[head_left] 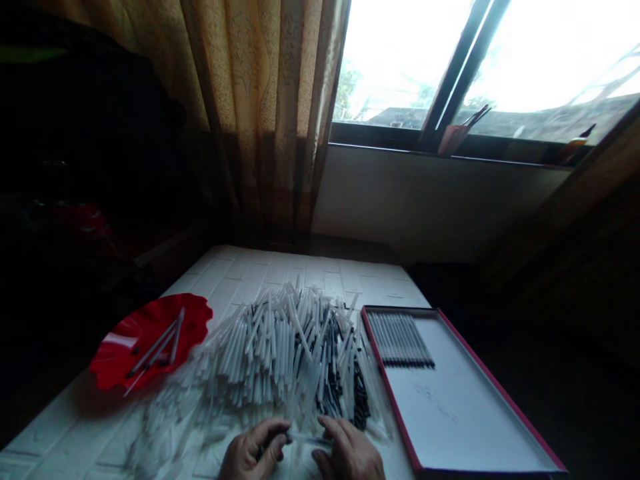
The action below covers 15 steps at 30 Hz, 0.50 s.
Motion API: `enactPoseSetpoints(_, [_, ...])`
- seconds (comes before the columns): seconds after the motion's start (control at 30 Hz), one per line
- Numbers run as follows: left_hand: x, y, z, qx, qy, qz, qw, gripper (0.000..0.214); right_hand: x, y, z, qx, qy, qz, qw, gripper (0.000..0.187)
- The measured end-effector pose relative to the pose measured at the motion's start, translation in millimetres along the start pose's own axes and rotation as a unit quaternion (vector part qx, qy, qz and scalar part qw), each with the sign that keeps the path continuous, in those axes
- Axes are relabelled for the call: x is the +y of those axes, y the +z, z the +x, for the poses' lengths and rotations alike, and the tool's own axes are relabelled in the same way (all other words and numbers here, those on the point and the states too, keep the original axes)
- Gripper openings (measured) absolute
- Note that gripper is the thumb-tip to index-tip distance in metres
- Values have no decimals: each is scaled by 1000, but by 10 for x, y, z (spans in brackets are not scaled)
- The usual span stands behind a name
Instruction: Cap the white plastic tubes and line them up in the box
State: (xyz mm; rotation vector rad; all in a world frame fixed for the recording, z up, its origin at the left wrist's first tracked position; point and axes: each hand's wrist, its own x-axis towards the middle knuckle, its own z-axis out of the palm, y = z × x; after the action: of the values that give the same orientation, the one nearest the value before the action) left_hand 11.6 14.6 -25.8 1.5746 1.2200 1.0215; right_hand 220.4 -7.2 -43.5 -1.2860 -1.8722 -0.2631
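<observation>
A big heap of thin white and clear tubes with dark refills (290,353) lies in the middle of a white brick-patterned table (310,267). At the near edge my left hand (253,450) and my right hand (350,453) each pinch one end of a single clear tube (306,438), held level just in front of the heap. Both hands have their fingers curled closed. To the right lies a flat red-rimmed box (470,413) with a white floor and a neat row of dark sticks (400,340) at its far end.
A red wavy-edged plate (130,347) holding a few sticks sits at the table's left edge. Behind the table hang patterned curtains (270,113), and a bright window has small items on its sill (453,137). The room to the left and right is dark.
</observation>
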Motion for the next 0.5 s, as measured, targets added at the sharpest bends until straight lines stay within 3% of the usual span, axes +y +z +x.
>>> enactPoseSetpoints(0.5, [51,-5,12,7,-10,-9,1000,46,-48,-69,41,-10,18,37,999,32])
